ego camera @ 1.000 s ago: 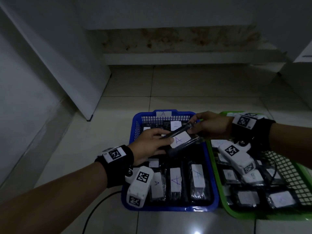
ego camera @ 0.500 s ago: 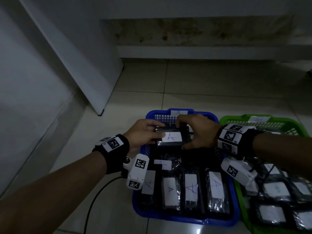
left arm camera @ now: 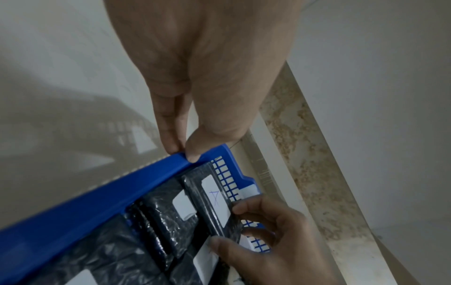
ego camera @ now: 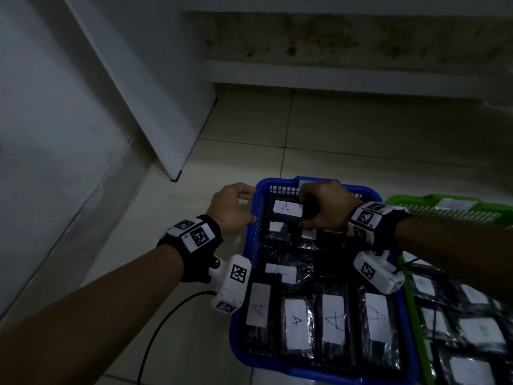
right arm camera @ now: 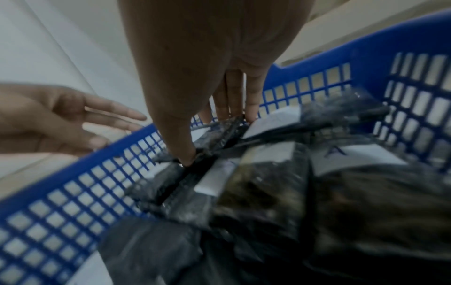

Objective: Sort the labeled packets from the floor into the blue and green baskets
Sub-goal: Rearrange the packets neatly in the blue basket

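The left hand [ego camera: 231, 208] has let go of the packet [ego camera: 287, 210] it shared half a second ago and now sits outside the blue basket [ego camera: 251, 240], fingers loosely open with thumb and a fingertip touching the rim. The right hand [ego camera: 329, 207] pinches the packet's right end between thumb and fingers (label reads A), setting it at the far end inside the blue basket, over other A packets [ego camera: 334, 322]. The green basket [ego camera: 449, 211] stands just beside, on the right.

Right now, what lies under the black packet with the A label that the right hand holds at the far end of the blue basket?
Two more black wrapped packets, partly covered. The blue basket floor is hidden.
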